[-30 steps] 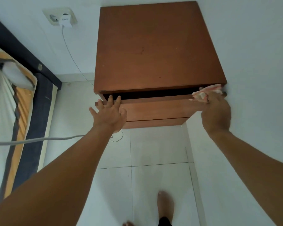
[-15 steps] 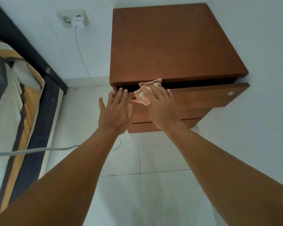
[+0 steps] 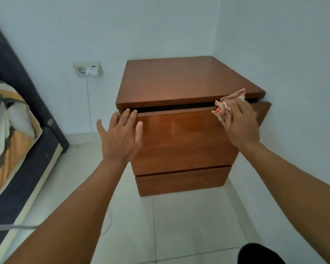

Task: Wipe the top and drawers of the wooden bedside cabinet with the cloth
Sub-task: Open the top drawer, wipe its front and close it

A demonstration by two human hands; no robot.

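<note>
The wooden bedside cabinet [image 3: 189,80] fills the centre of the view, set into the corner of pale walls on a tiled floor [image 3: 189,221]. It is a boxy, hard-edged piece in glossy reddish-brown veneer, its flat top bare and catching a soft sheen. It looks heavy and rigid, unlikely to shift under a wipe. The top drawer [image 3: 179,138] stands pulled out a little, a dark slot showing under the overhanging top; the lower drawer [image 3: 181,180] at six o'clock from it sits shut. The drawer fronts are smooth and slick, with no handle that I can see, so the upper lip is probably the place to take hold.

At nine o'clock a dark bed frame [image 3: 25,164] carries rumpled bedding; a wall socket [image 3: 88,69] with a white charger sits at eleven.

The left hand [image 3: 120,138] is spread wide, fingertips hooked over the drawer's left lip, steadying it. The right hand [image 3: 240,122], at three o'clock, presses the cloth [image 3: 224,109] against the drawer's upper right edge, fingers curled over it. The cloth is small, soft, crumpled, orange-and-white patterned, light and easily bunched
</note>
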